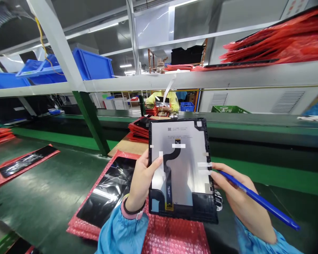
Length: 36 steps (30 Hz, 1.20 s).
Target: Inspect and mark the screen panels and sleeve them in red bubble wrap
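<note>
A tablet display panel [185,155] is held upright in front of me, its silver back and black flex cable facing me. My left hand [140,183] grips its left edge, thumb pressed on the back. My right hand [238,201] touches the panel's right edge and holds a blue pen [265,204] that points toward the white tape strips there. Below the panel lies a red bubble-wrap sheet [172,236].
Another black panel [108,190] rests on red bubble wrap at my left, and one more [26,162] farther left on the green bench [55,197]. A stack of red-wrapped panels [139,128] sits ahead. A person in yellow [163,100] works beyond. Blue bins [92,65] stand on the shelf.
</note>
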{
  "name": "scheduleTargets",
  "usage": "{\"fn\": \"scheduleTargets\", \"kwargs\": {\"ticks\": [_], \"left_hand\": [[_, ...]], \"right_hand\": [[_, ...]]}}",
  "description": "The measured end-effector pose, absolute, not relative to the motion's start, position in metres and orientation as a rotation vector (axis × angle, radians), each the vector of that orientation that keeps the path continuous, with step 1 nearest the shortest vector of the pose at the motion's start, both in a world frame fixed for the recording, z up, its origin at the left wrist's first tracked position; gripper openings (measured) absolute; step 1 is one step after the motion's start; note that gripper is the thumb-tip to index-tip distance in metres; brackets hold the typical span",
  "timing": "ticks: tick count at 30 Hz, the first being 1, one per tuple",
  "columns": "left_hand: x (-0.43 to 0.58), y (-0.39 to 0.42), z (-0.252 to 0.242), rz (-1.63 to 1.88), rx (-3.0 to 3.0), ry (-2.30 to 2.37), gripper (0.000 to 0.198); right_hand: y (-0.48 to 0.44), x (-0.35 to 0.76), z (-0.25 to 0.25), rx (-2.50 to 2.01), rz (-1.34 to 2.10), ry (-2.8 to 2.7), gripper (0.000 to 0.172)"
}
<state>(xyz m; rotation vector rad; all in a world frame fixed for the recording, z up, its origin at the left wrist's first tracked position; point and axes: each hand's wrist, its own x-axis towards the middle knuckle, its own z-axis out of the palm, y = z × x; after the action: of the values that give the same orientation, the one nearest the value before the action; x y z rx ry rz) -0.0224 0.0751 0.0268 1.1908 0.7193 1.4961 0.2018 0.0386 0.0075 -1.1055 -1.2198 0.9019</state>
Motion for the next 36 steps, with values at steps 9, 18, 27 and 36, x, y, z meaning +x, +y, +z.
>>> {"fn": "scheduleTargets", "kwargs": {"ticks": [9, 18, 27, 36], "left_hand": [[-0.028, 0.063, 0.025, 1.691, 1.306, 0.906, 0.033], [-0.019, 0.040, 0.023, 1.865, 1.678, 1.150, 0.013], [-0.016, 0.038, 0.022, 1.962, 1.819, 1.150, 0.010], [-0.018, 0.038, 0.020, 1.862, 1.926, 1.243, 0.012]], "right_hand": [[0.038, 0.192, 0.018, -1.204, 0.829, -1.174, 0.029], [0.038, 0.184, 0.015, -1.312, 0.596, -1.168, 0.022], [0.043, 0.184, 0.010, -1.283, 0.474, -1.190, 0.016], [0.044, 0.178, 0.003, -1.344, 0.039, -1.423, 0.012]]}}
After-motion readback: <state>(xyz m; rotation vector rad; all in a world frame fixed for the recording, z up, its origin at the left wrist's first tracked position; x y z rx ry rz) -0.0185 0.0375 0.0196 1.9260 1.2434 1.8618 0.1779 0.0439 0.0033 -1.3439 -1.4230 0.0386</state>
